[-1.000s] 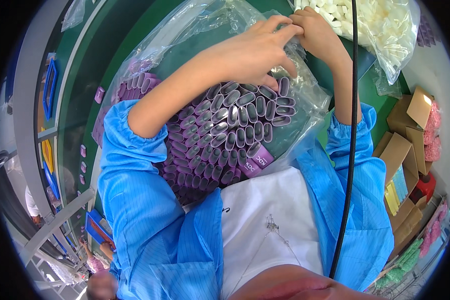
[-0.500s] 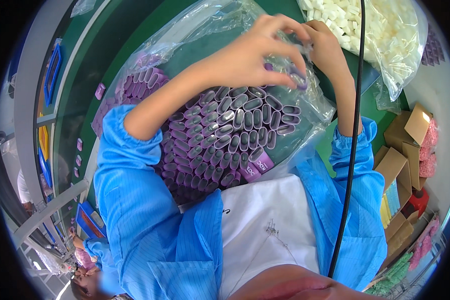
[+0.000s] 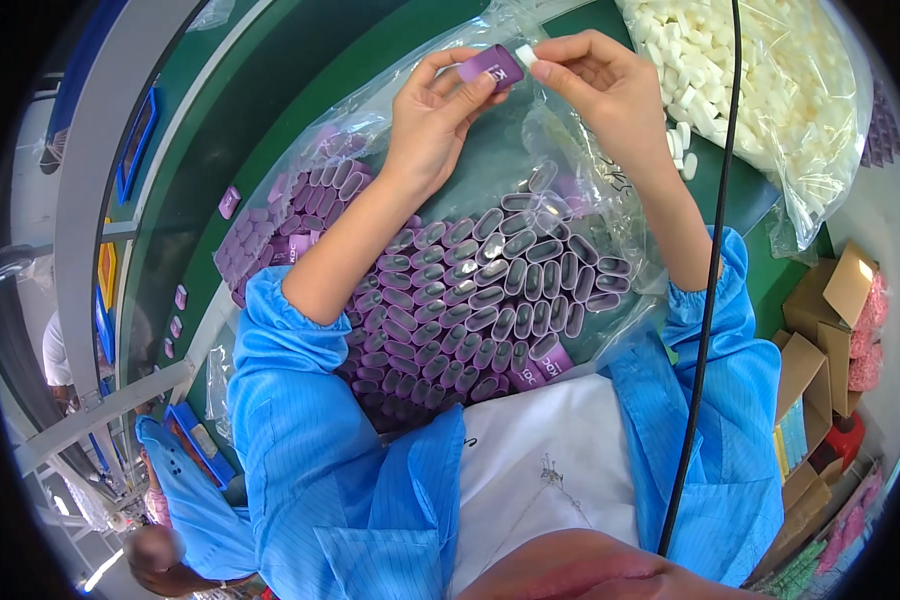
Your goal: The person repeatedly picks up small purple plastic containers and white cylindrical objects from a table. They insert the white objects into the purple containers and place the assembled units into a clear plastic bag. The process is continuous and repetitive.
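My left hand [image 3: 432, 122] grips a purple oval hollow case [image 3: 494, 68] between thumb and fingers, tilted with its open end to the right. Beside that opening, my right hand [image 3: 618, 105] pinches a small white plug-like piece [image 3: 526, 56] by thumb and fingertips. The two parts are very close; whether they touch I cannot tell. Below my hands, many more purple oval cases [image 3: 475, 297] stand packed upright on clear plastic, their hollow ends up. A few [image 3: 542, 368] lie on their sides near my shirt.
A clear bag of white pieces [image 3: 740, 70] lies at the far right, with several loose white pieces [image 3: 682, 150] beside it. A black cable [image 3: 712, 250] hangs across the right side. Cardboard boxes [image 3: 810, 375] stand at right. Another person [image 3: 195, 500] sits at the lower left.
My left hand has moved left and up and now holds a purple case upright in view. My right hand has come left with a white piece. Loose white pieces now show beside the bag.
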Demonstrator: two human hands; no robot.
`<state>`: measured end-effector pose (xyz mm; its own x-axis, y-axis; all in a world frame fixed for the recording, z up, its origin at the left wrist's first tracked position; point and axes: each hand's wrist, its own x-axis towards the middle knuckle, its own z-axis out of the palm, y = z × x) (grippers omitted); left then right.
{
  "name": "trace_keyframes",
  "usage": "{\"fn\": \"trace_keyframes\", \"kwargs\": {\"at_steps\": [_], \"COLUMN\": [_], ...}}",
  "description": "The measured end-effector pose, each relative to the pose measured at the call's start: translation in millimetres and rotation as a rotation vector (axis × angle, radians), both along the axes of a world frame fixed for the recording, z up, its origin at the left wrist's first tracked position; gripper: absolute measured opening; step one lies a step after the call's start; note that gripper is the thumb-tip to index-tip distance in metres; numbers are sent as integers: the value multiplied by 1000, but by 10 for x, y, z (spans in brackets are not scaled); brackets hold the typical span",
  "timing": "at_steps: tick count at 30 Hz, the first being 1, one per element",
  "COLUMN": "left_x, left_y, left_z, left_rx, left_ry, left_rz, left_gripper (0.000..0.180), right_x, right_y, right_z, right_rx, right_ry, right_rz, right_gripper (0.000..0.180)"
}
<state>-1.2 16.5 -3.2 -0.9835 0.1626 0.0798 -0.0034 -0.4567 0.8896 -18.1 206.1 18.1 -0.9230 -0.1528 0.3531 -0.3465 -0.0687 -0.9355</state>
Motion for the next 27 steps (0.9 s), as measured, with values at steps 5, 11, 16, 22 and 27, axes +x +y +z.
{"fn": "trace_keyframes", "kwargs": {"at_steps": [5, 11, 16, 22, 27], "left_x": [69, 79, 101, 92, 97], "left_y": [61, 68, 64, 11, 19], "left_z": [1, -55, -11, -31, -50], "left_rx": [-153, -284, -140, -124, -152], "left_ry": [113, 201, 81, 80, 138], "left_rz": [93, 103, 81, 48, 36], "left_gripper": [30, 29, 27, 28, 27], "right_x": [-3, 56, 68, -25, 71], "right_y": [6, -48, -23, 123, 45], "right_z": [-77, -134, -155, -132, -153], "right_rx": [40, 13, 36, 103, 178], "right_ry": [54, 62, 94, 189, 299], "right_rz": [40, -16, 45, 170, 28], "right_gripper": [12, 11, 14, 15, 14]}}
